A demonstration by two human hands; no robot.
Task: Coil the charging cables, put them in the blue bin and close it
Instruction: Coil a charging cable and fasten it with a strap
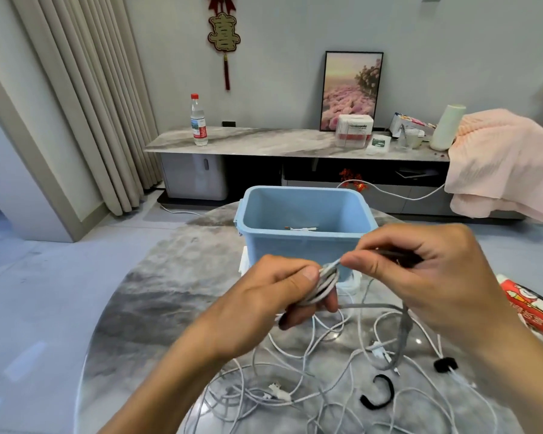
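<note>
My left hand (pixel 282 292) grips a small coil of white cable (pixel 322 285) just in front of the blue bin (pixel 304 242). My right hand (pixel 420 267) pinches the same cable's free length right beside the coil, and its tail hangs down to the table. The bin stands open on the round marble table (pixel 170 292), with a bit of white cable lying in its bottom. A tangle of loose white charging cables (pixel 311 386) is spread over the table below my hands. The bin's lid is not in view.
Black hook-and-loop straps (pixel 378 394) lie among the cables at the lower right. A red-and-white package (pixel 530 308) sits at the table's right edge. Behind stands a TV console with a water bottle (pixel 198 120), a framed picture, boxes and a pink blanket.
</note>
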